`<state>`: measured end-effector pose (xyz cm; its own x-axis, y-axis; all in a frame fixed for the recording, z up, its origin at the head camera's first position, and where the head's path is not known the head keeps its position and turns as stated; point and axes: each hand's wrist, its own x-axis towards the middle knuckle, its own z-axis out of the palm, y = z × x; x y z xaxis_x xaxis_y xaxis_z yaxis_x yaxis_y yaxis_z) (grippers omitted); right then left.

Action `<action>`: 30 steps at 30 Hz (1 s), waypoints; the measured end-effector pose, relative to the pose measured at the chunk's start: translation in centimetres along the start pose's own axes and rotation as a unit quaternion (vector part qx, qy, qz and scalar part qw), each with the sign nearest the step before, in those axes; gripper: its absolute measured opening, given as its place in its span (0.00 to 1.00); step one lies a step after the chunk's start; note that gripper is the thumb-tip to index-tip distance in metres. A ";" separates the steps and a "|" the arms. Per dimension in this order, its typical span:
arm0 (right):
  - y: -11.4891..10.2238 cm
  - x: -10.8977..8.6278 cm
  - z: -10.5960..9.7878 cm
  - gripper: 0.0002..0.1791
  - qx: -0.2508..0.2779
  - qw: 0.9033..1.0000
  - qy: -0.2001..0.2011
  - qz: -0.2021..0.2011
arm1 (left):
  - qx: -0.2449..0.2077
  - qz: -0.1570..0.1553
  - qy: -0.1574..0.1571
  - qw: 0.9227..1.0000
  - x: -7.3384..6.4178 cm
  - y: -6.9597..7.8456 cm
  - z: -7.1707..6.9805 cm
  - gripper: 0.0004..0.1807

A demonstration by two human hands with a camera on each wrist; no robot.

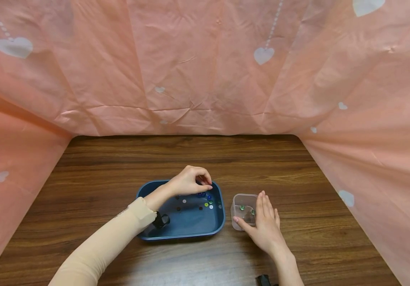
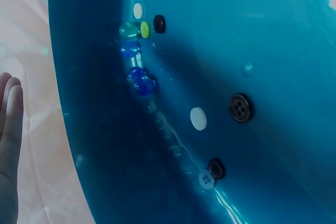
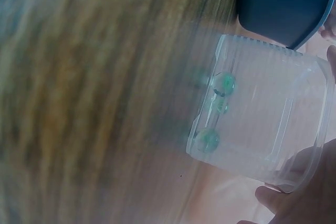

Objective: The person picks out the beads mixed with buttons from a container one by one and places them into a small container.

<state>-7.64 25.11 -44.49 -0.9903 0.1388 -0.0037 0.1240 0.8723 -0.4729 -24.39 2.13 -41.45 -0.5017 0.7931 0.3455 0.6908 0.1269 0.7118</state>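
My left hand (image 1: pixel 192 180) is over the far right part of a blue tray (image 1: pixel 190 237). Its fingers are loosely bent, thumb apart from them, and nothing shows between them. Beneath lie blue marbles (image 2: pixel 144 85) and a green marble (image 2: pixel 129 30) along the wall. White buttons (image 2: pixel 198 118), dark buttons (image 2: pixel 240 108) and a yellow-green button (image 2: pixel 145 29) are scattered on the floor. My right hand (image 1: pixel 267 228) holds a clear plastic container (image 1: pixel 239 225) standing right of the tray, thumb at its near left side, fingers along the right. Inside are green marbles (image 3: pixel 208 140).
Both containers stand on a dark wood-grain table (image 1: pixel 126 159). Pink curtain (image 1: pixel 205 71) with white hearts encloses the back and sides. A black strap (image 1: pixel 160 220) sits at my left wrist, and another black piece (image 1: pixel 263 280) is by the right wrist.
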 end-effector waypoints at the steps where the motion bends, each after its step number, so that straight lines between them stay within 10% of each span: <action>1: 0.0 0.0 0.0 0.62 0.000 1.000 0.001 0.000 | 0.001 0.000 -0.001 1.000 -0.1 -0.1 0.0 0.03; 30: 0.1 0.0 0.0 0.62 -0.001 1.000 -0.001 0.000 | 0.014 -0.005 -0.018 1.000 -1.5 -2.4 0.1 0.02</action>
<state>-7.63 25.15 -44.55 -0.9903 0.1385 -0.0059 0.1249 0.8733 -0.4709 -25.18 0.72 -43.73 -0.4905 0.8124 0.3152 0.7001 0.1520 0.6977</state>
